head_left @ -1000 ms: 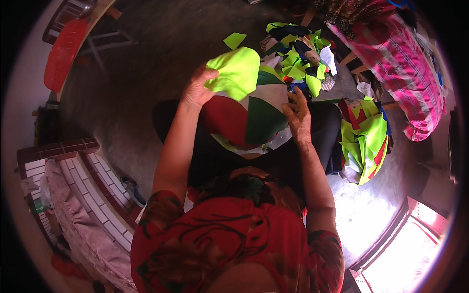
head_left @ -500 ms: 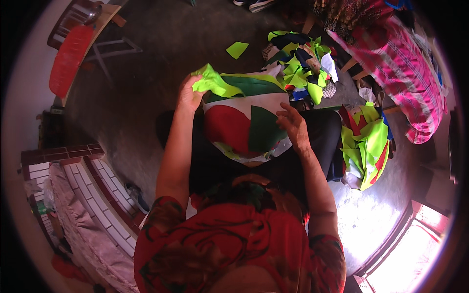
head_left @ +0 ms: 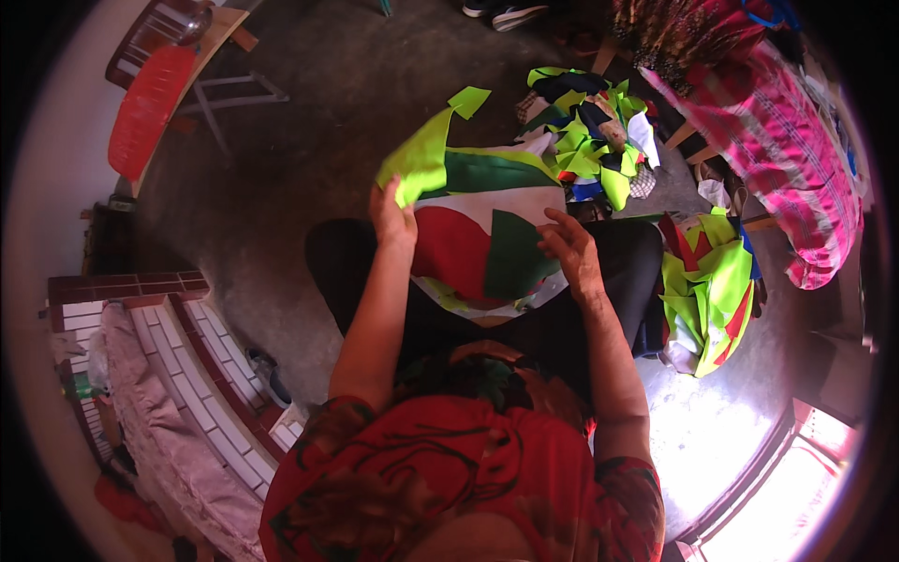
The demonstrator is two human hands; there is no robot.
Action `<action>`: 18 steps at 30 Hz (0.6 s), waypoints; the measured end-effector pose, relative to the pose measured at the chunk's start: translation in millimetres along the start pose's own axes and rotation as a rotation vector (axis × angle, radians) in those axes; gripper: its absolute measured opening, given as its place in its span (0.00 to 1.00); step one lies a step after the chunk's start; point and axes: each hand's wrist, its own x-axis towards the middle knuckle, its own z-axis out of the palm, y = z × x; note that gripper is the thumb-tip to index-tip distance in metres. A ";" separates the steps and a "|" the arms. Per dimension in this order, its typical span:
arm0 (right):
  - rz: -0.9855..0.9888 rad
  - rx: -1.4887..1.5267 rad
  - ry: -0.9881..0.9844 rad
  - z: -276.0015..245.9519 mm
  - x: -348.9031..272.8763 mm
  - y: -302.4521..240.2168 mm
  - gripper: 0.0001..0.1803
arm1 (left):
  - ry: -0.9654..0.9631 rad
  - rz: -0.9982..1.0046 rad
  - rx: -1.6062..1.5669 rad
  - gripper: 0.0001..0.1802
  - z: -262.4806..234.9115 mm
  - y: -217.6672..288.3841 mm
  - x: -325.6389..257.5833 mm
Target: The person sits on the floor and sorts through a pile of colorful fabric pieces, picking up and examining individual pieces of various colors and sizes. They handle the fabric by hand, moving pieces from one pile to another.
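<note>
A stack of cut fabric pieces in red, dark green and white lies on my lap. My left hand grips the left edge of a lime-green fabric piece that lies spread over the far side of the stack. My right hand rests flat on the stack's right side, its fingers beside a dark green piece.
A heap of lime, black and white fabric scraps lies on the concrete floor ahead. A second pile of lime and red pieces sits to my right. A pink checked cloth drapes at far right. A red chair stands at upper left; tiled steps at left.
The lime-green piece, held up high before, has come down and now lies spread over the far edge of the stack. My right hand has moved from the scrap heap onto the stack.
</note>
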 end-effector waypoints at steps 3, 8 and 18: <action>0.009 0.000 -0.050 2.1 -0.6 -0.4 0.25 | 0.125 -0.118 0.109 0.15 -48.0 -41.8 -4.5; 0.006 0.001 -0.054 2.1 0.1 1.0 0.24 | 0.103 -0.198 0.209 0.12 -35.9 -37.2 -22.2; 0.027 -0.032 -0.156 0.0 -0.4 6.6 0.22 | 0.168 -0.201 0.404 0.14 -29.9 -29.7 -55.4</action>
